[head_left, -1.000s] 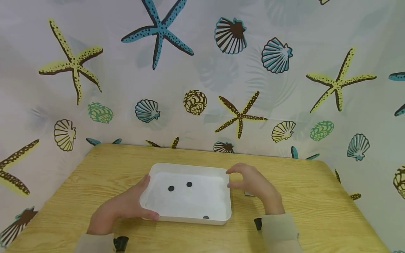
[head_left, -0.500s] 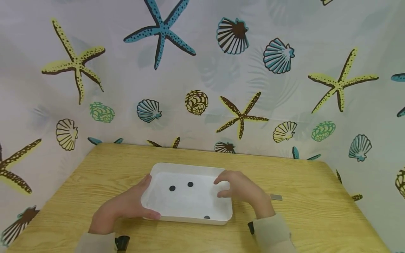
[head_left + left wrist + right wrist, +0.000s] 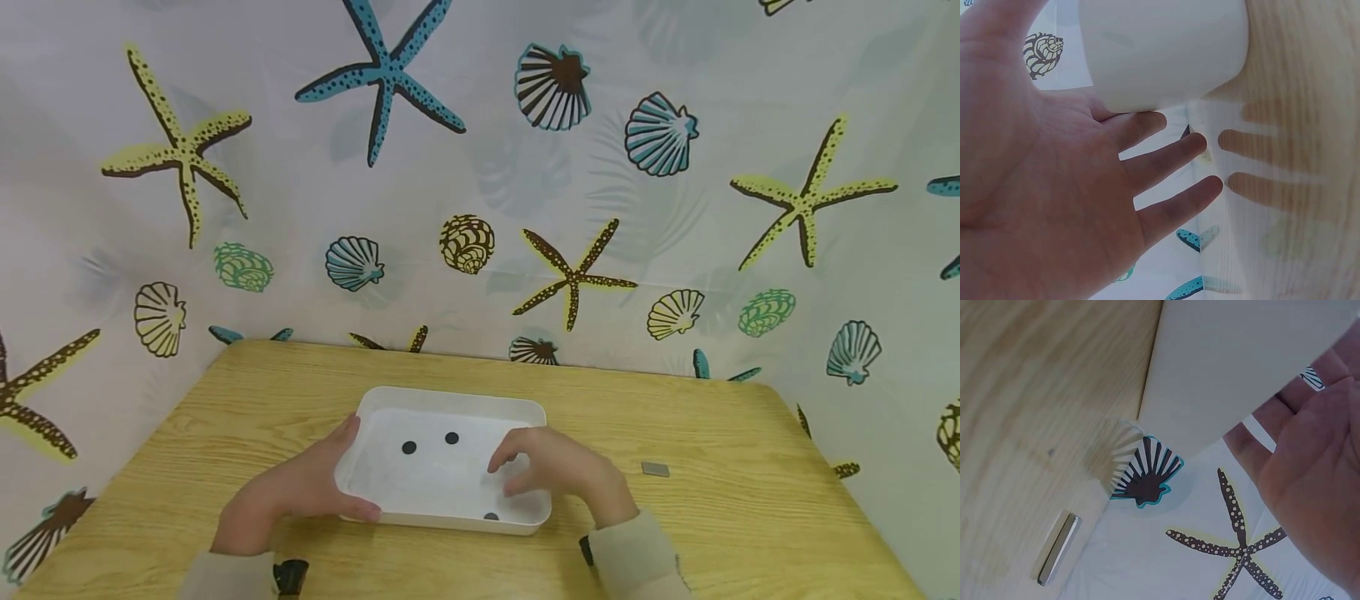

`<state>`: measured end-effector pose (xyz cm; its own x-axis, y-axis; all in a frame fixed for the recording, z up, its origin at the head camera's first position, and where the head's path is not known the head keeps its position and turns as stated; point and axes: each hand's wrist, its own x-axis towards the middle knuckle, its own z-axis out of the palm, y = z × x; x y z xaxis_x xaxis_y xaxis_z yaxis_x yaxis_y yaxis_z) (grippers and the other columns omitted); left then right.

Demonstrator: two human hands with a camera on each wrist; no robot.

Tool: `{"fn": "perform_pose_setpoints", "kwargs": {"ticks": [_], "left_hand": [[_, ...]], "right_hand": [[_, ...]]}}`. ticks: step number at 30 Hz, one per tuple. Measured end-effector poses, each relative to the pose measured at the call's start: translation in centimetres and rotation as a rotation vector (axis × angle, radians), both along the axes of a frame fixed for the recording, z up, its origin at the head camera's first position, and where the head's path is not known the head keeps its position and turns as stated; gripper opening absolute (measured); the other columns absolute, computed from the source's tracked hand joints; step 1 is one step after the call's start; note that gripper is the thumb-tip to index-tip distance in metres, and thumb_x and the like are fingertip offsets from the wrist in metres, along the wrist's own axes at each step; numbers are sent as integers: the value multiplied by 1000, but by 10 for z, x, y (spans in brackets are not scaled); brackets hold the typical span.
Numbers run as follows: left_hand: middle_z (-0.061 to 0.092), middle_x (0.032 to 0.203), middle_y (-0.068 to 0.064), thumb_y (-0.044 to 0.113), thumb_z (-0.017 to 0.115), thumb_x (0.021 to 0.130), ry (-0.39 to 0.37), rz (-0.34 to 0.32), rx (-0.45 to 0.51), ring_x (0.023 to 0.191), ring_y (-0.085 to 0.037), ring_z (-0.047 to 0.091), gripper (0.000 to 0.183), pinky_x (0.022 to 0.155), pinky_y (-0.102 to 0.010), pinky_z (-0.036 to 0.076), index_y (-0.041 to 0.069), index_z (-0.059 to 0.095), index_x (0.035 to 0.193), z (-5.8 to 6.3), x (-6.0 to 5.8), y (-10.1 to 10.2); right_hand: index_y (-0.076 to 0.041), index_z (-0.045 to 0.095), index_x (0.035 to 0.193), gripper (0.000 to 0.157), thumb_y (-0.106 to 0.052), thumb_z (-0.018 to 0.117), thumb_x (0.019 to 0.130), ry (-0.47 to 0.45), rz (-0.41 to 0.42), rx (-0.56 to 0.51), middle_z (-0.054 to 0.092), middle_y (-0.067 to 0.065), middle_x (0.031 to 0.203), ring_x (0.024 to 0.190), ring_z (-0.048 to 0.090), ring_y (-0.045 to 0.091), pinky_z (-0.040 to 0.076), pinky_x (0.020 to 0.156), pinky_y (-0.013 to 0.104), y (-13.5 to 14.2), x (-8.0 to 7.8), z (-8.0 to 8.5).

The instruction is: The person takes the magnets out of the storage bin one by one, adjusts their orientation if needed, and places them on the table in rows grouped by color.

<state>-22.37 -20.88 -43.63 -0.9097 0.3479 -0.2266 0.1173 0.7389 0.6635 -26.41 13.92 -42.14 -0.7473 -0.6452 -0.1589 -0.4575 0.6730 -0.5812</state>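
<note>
A shallow white tray (image 3: 435, 483) rests on the wooden table, with dark round discs inside: one disc (image 3: 408, 447) left of centre, another disc (image 3: 452, 438) beside it, and a third disc (image 3: 491, 516) partly hidden by the front wall. My left hand (image 3: 300, 483) holds the tray's left end between thumb and forefinger; in the left wrist view its other fingers stretch out below the tray wall. Over the tray's right part hovers my right hand (image 3: 566, 467), thumb and forefinger bent and apart, nothing visible between them. Its fingertips are hidden behind the tray wall in the right wrist view.
A small grey metal bar (image 3: 655, 469) lies on the table (image 3: 712, 517) right of the tray; the metal bar (image 3: 1059, 550) also shows in the right wrist view. Behind the table hangs a white cloth (image 3: 480, 183) printed with starfish and shells.
My right hand has moved left and toward me, from the tray's right edge to above its inside, uncovering the metal bar. The left hand and tray stay in place.
</note>
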Motion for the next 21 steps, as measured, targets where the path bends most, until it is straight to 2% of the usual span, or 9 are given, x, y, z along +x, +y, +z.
{"fn": "perform_pose_setpoints", "kwargs": {"ticks": [7,16,21], "left_hand": [[2,169,-34,54,92,71,0,4,-7,155,-56,11,144,122,-71,20,-8,-1,162,1,0,0],[2,169,-34,54,92,71,-4,10,-12,155,-56,13,144,122,-71,22,-8,-1,162,3,1,1],[2,169,-34,53,92,71,1,6,-2,155,-56,13,144,122,-71,22,-8,-1,162,3,1,1]], "right_hand": [[-17,81,103,20,-9,84,84,-20,36,29,73,-7,109,109,65,18,54,103,36,-4,3,-2],[-12,82,100,21,-2,84,81,-5,126,-10,71,-2,106,103,64,19,54,97,29,-7,4,-8],[-13,82,98,21,-2,83,81,-5,153,5,69,-3,105,100,62,15,53,95,24,-7,5,-9]]}}
